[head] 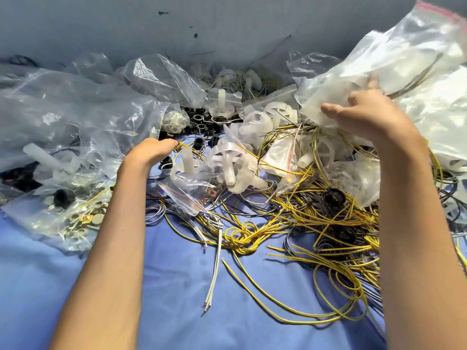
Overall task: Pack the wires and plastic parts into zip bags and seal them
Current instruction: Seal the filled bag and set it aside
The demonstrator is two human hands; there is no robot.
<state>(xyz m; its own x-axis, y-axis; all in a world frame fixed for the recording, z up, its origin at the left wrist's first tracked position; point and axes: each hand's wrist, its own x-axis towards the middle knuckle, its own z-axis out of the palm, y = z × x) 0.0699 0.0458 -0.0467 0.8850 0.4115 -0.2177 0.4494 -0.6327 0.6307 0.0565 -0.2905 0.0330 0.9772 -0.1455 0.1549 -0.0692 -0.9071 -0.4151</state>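
A tangle of yellow wires with grey and white ones spreads over the blue cloth at centre right. White plastic wheel parts lie heaped behind it, some in small zip bags. My left hand is closed on a small coil of yellow wire at the pile's left edge. My right hand grips the lower corner of a large clear zip bag with a red seal strip, lifted at the upper right, with white parts and wires inside.
Crumpled clear bags cover the left side. A bag of small metal discs and clips lies at the front left. Black plastic rings sit behind the centre. A grey wall closes the back.
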